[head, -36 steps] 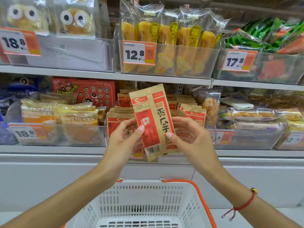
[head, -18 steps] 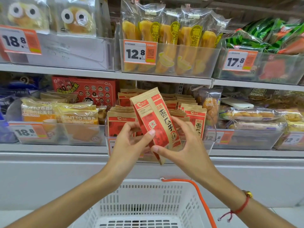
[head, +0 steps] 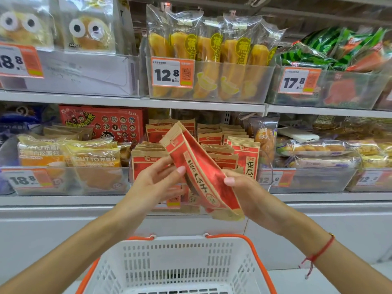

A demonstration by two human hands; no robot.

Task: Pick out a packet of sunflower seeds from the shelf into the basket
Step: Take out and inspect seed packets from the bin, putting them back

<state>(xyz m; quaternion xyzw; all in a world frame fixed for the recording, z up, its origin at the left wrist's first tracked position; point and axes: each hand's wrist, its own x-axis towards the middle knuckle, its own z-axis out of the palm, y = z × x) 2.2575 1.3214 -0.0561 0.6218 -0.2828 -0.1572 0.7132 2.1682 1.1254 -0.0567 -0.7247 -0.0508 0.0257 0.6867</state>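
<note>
A red and brown packet of sunflower seeds is held tilted in front of the lower shelf, its top leaning to the upper left. My right hand grips its lower right edge. My left hand touches its left side with thumb and fingertips. More of the same packets stand in a clear bin on the shelf behind. The white basket with orange handles sits directly below my hands.
Bread packets fill the bin to the left, more bread bags lie to the right. The upper shelf holds banana cakes, watermelon-print bags and a shelf edge just above.
The packet has turned from upright and facing me to steeply tilted and edge-on. My right hand has slid down to its lower edge. The basket's right handle has come up.
</note>
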